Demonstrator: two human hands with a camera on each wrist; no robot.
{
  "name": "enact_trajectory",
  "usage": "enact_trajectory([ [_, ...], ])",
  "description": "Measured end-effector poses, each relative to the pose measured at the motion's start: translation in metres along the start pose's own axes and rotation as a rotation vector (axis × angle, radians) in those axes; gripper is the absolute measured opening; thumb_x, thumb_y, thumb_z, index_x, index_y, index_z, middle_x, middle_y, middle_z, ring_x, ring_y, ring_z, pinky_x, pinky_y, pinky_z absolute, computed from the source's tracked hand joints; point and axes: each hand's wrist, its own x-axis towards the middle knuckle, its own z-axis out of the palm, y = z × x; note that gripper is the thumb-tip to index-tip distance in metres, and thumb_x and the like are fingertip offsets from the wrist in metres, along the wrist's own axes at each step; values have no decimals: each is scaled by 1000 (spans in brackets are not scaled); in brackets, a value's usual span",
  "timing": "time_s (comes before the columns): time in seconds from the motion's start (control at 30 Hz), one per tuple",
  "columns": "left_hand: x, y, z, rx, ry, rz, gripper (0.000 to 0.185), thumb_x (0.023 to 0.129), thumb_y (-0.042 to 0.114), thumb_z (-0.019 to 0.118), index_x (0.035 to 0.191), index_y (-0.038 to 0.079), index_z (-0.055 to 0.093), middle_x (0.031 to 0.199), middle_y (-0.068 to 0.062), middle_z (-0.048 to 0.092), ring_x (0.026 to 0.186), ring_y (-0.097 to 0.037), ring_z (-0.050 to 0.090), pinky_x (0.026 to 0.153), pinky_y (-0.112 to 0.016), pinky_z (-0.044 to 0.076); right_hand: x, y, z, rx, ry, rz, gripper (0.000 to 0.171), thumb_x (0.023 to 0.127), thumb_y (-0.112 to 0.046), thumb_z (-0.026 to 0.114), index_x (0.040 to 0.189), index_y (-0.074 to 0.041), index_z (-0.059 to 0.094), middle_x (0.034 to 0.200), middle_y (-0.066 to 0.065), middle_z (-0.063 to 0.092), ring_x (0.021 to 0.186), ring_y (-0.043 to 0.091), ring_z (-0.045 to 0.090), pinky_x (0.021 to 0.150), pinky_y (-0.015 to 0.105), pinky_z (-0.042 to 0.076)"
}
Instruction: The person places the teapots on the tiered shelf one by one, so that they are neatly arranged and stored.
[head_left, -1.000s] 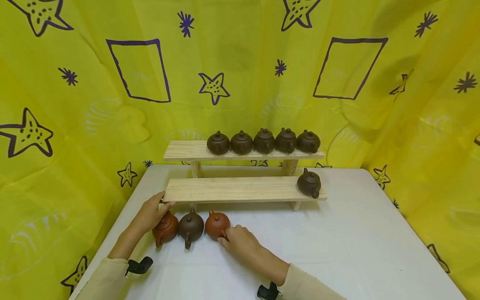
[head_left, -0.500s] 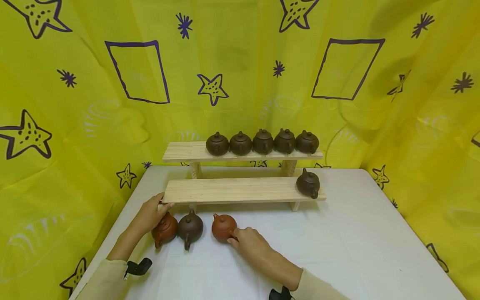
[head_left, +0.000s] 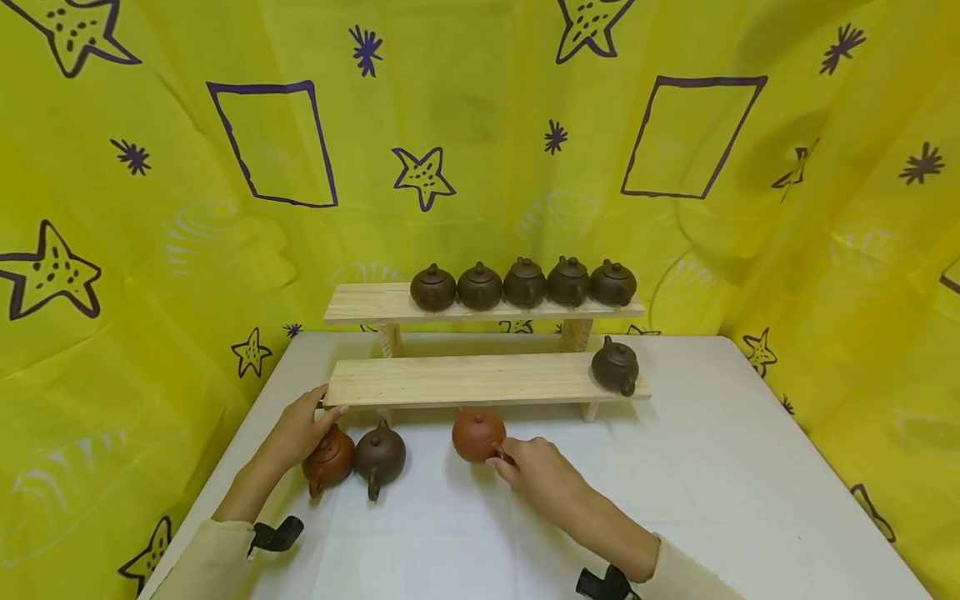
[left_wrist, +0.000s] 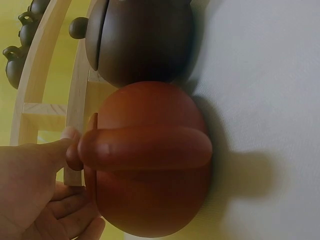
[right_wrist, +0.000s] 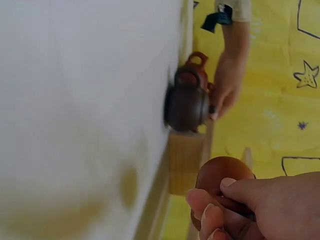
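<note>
The right hand [head_left: 536, 471] pinches the handle of a red-brown teapot [head_left: 477, 435], fingers curled round it, as the right wrist view shows. This teapot hangs just in front of the lower shelf [head_left: 480, 381], near the middle of its front edge, apart from the other pots. Its handle points back toward the person and slightly right; the spout is hidden, so the pot's long axis runs roughly from the shelf toward the person.

The left hand [head_left: 303, 429] lies at the left end of the lower shelf, thumb on the board's corner, fingers loosely bent behind another red-brown teapot [head_left: 327, 460] and touching it; no firm grip shows. Beside that pot, touching it, stands a dark brown teapot [head_left: 380, 454], handle toward the person.

No writing or label can be read on any pot.
</note>
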Motion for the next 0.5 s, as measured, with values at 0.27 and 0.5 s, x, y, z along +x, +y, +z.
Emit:
enact_trajectory([
  [0.27, 0, 3, -2, 14, -5, 0, 67, 109, 31, 61, 151, -16, 40, 146, -41, 51, 139, -59, 46, 111, -71, 40, 6, 21, -43, 17, 24, 138, 29, 105, -15, 66, 76, -12, 62, 62, -7, 62, 55, 1, 57, 49, 22, 44],
  [0.5, 0, 3, -1, 10, 3, 15, 65, 109, 30, 62, 151, -15, 41, 143, -40, 54, 137, -59, 48, 111, -71, 41, 14, 51, -65, -50, 41, 260, 29, 106, -18, 65, 79, -9, 65, 62, -1, 66, 56, 10, 58, 54, 28, 47],
])
